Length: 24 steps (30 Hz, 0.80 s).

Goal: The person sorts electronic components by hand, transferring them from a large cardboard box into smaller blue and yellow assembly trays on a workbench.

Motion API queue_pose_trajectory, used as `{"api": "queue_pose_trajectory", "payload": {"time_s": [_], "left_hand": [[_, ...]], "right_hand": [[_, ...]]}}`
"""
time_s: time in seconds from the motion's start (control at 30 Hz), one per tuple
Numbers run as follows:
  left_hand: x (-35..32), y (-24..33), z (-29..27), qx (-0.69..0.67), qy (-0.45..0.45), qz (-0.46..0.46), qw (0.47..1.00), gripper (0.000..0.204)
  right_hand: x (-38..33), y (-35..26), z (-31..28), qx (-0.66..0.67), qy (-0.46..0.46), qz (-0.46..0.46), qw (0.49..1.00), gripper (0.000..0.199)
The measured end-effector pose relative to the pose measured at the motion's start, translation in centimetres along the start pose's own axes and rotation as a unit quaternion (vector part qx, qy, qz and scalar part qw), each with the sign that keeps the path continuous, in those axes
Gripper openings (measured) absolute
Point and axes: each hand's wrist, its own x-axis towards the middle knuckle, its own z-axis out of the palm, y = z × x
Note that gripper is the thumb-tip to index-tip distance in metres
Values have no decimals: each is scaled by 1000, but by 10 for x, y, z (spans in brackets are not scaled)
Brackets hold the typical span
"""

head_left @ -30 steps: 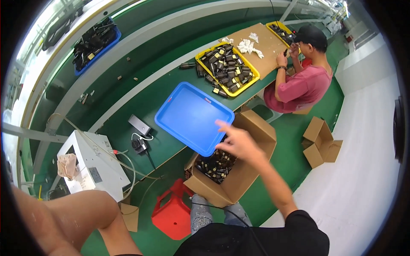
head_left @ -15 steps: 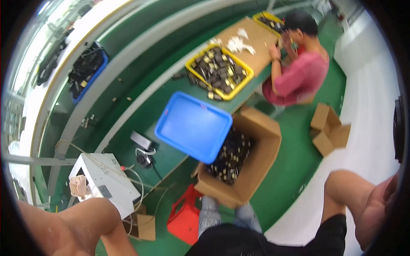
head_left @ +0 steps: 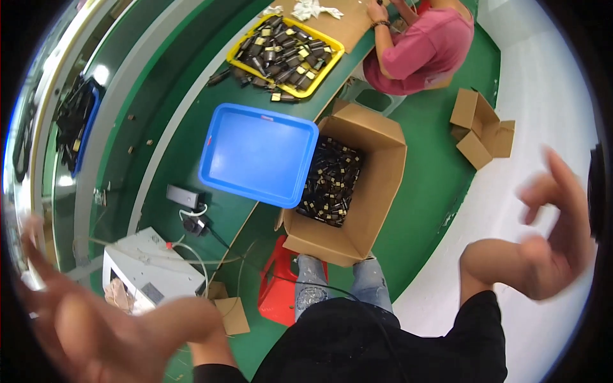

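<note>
My left hand (head_left: 83,319) is raised at the lower left, smeared by motion, with fingers apart and nothing visible in it. On the right, my right hand (head_left: 555,230) is held up by the white wall, its fingers spread and holding nothing. In front of my legs stands an open cardboard box (head_left: 377,191) with many small dark pieces (head_left: 332,182) bearing pale yellow ends or labels. A bare blue tray (head_left: 255,156) lies on the green table, its right side overhanging the box. Beyond it, a yellow tray (head_left: 338,57) is heaped with similar dark pieces, some spilled beside it.
A co-worker in a pink shirt (head_left: 431,41) sits at the far end of the table. A white machine (head_left: 156,274) with cables stands at the left, near a red stool (head_left: 274,306). A smaller open carton (head_left: 482,127) sits on the floor at right.
My view has tipped, so the box and trays appear higher and further left. Both my hands have come further into view, fingers spread.
</note>
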Motion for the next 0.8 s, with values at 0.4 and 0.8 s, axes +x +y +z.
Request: {"api": "queue_pose_trajectory", "payload": {"time_s": [0.4,0.8], "left_hand": [[-459,24,512,-208,-482,-218,823,42],[-646,-108,894,-81,-552,-315,768,86]], "right_hand": [[-151,421,682,250,-363,501,744,64],[-140,562,997,180,-19,626,758,80]]}}
